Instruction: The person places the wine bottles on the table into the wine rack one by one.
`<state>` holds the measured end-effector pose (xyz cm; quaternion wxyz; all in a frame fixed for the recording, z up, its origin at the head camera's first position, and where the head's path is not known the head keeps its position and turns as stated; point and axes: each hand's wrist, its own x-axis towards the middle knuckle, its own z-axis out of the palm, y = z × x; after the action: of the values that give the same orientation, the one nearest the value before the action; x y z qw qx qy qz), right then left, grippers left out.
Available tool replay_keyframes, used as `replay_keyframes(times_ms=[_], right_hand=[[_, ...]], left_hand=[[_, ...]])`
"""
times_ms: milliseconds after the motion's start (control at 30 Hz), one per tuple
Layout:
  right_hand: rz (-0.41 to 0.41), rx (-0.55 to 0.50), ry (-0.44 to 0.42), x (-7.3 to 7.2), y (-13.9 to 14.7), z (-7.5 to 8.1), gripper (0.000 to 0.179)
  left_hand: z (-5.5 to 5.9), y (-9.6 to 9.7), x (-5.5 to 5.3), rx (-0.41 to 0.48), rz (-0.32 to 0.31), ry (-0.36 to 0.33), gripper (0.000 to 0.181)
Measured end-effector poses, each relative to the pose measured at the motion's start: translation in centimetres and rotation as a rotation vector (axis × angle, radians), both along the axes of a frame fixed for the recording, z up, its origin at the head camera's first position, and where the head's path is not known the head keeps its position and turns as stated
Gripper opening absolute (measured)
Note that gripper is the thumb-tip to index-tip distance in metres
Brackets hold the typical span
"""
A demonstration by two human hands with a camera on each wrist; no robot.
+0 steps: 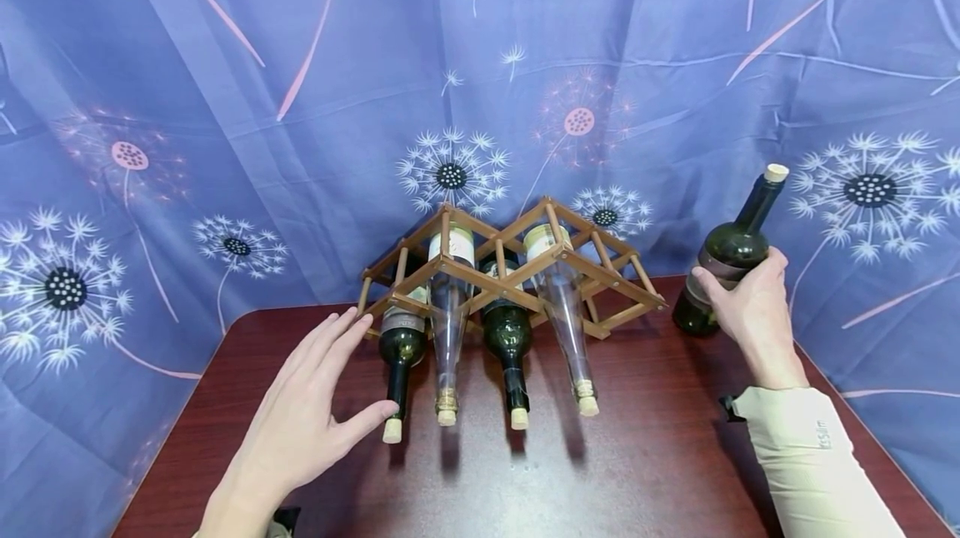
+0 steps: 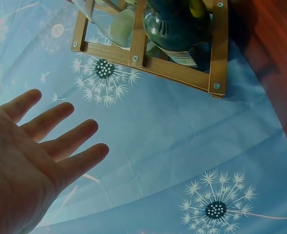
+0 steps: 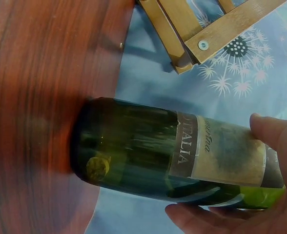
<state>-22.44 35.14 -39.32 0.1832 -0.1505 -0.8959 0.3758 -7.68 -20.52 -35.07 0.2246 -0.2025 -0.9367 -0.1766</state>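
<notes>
My right hand [image 1: 753,313] grips a dark green wine bottle [image 1: 737,245] around its labelled body, at the table's right side. Its corked neck leans up and to the right. In the right wrist view a torn, stained label [image 3: 229,148] shows between thumb and fingers. My left hand [image 1: 307,405] is spread with straight fingers at the left end of a wooden wine rack [image 1: 487,276]. Its thumb overlaps the neck of the leftmost green bottle [image 1: 402,346] in the head view. The left wrist view shows the left palm [image 2: 21,170] holding nothing.
In the rack lie two clear bottles, one [image 1: 450,313] left and one [image 1: 562,305] right, and another green bottle [image 1: 507,330] between them. Their corked necks point forward over the dark red table [image 1: 517,488]. A blue dandelion-print curtain [image 1: 360,105] hangs close behind.
</notes>
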Motion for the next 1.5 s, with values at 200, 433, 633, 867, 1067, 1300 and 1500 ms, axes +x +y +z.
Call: replay_keyframes(times_ms=[200, 433, 633, 867, 1067, 1300, 1500], right_hand=[[-0.005, -0.004, -0.007, 0.0, 0.1, 0.0, 0.106], [-0.009, -0.009, -0.013, 0.0, 0.1, 0.0, 0.106], [-0.009, 0.000, -0.002, 0.2, -0.1, 0.3, 0.107], [-0.013, 0.000, 0.064, 0.8, -0.7, 1.3, 0.103], [-0.022, 0.009, 0.125, 1.6, -1.6, 2.3, 0.101], [-0.032, 0.009, 0.174, 3.0, -2.5, 4.0, 0.100], [-0.036, 0.015, 0.194, 4.4, -3.2, 5.3, 0.100]], left_hand=[[0.3, 0.3, 0.1, 0.017, -0.014, -0.003, 0.101], [0.4, 0.4, 0.3, 0.020, -0.019, 0.000, 0.097], [0.4, 0.4, 0.2, 0.016, -0.012, -0.004, 0.099], [0.4, 0.4, 0.2, 0.016, -0.010, -0.007, 0.098], [0.5, 0.4, 0.2, 0.022, -0.018, -0.001, 0.097], [0.6, 0.5, 0.1, 0.020, -0.027, 0.013, 0.098], [0.7, 0.5, 0.1, 0.020, -0.027, 0.010, 0.098]])
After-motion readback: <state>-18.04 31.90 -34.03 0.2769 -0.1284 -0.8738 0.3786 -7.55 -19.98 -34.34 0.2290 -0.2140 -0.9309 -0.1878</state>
